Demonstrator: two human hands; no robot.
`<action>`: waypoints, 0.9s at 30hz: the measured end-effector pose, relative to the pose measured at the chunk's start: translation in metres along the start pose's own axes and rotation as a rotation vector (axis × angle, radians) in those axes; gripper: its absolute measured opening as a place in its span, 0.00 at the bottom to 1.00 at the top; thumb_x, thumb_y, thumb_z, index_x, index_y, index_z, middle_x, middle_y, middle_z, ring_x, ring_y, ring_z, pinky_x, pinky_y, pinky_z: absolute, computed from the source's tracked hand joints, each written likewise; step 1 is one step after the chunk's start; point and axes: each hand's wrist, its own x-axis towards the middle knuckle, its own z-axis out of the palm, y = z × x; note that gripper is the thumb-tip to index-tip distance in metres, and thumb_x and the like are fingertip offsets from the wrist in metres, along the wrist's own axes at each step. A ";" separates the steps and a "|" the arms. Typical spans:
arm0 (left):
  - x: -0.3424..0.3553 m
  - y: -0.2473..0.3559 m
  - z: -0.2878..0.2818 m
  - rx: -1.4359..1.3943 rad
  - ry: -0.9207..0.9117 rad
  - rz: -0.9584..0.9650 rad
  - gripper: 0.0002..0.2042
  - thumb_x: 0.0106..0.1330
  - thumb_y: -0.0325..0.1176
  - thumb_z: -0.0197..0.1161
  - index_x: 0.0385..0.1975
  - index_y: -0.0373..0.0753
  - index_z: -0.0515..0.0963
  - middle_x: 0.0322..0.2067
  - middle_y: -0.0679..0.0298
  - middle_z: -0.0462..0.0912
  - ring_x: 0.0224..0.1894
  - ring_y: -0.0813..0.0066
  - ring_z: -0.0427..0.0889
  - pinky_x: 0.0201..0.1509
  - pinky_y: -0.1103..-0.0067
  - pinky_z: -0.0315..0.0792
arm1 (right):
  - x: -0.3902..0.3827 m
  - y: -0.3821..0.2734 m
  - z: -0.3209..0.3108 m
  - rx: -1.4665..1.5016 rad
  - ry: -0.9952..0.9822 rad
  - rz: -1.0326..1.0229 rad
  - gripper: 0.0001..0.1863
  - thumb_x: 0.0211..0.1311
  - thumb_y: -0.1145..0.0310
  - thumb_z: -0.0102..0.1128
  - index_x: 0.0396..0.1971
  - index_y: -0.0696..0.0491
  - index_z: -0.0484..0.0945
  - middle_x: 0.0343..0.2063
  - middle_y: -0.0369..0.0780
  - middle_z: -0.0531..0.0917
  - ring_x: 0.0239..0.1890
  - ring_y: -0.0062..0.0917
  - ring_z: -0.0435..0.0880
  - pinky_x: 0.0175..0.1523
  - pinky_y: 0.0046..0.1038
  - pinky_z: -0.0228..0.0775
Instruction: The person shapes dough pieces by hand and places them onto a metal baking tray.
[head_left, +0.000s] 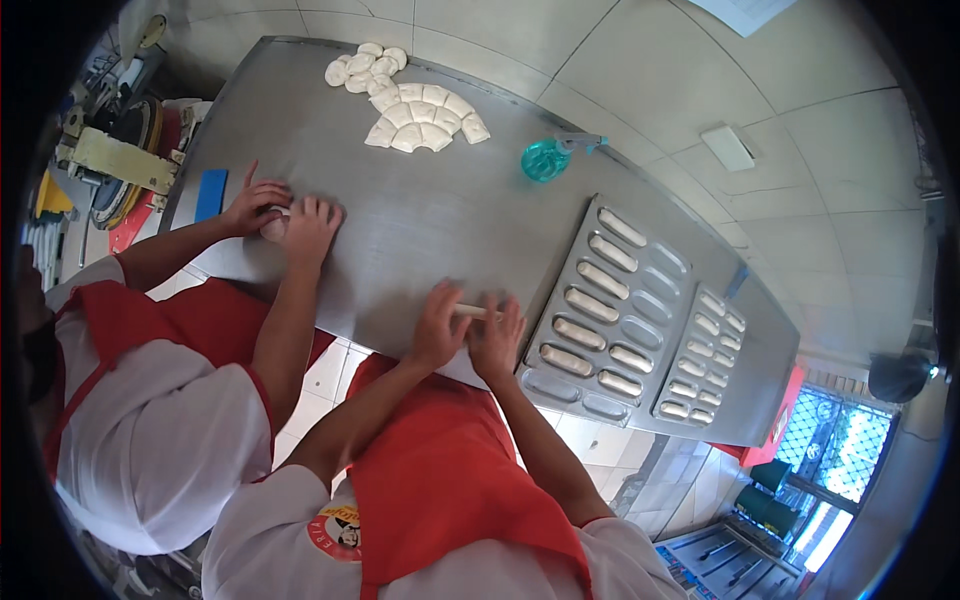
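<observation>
My left hand [438, 325] and my right hand [494, 340] are side by side at the table's near edge, fingers bent over a short, pale dough roll [470, 311]. The roll lies across between them, its ends partly covered by my fingers, which are slightly blurred. Just right of my right hand is a metal baking tray [560, 300] with long moulds. Its left column holds several dough pieces [591, 304]; in its right column, dough sits in two moulds near the front, and other moulds are bare.
At left, a co-worker's hands [290, 222] cup a dough ball beside a blue scraper [211, 194]. Cut dough pieces [420, 118] and dough balls [365, 66] lie at the far side. A teal spray bottle [546, 160] stands behind the tray. A second filled tray [680, 352] is farther right.
</observation>
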 end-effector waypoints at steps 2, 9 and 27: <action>0.001 0.002 -0.012 0.005 0.088 -0.199 0.27 0.58 0.30 0.67 0.58 0.31 0.69 0.53 0.46 0.74 0.58 0.47 0.73 0.64 0.60 0.67 | -0.007 0.006 -0.001 0.294 0.285 0.102 0.45 0.56 0.67 0.67 0.72 0.54 0.53 0.71 0.56 0.54 0.72 0.50 0.56 0.70 0.49 0.55; 0.005 0.000 -0.033 0.038 -0.101 -0.173 0.28 0.50 0.25 0.70 0.55 0.36 0.73 0.45 0.51 0.76 0.48 0.52 0.76 0.54 0.65 0.72 | -0.006 0.013 -0.007 0.462 0.213 0.160 0.32 0.56 0.75 0.65 0.63 0.56 0.69 0.58 0.51 0.76 0.60 0.45 0.76 0.63 0.38 0.70; 0.083 0.156 0.121 0.017 -0.531 0.349 0.14 0.53 0.25 0.66 0.40 0.41 0.84 0.39 0.61 0.81 0.44 0.58 0.78 0.51 0.67 0.75 | -0.060 0.211 -0.151 0.332 0.597 0.195 0.12 0.52 0.77 0.65 0.38 0.56 0.85 0.38 0.46 0.85 0.43 0.43 0.82 0.52 0.39 0.73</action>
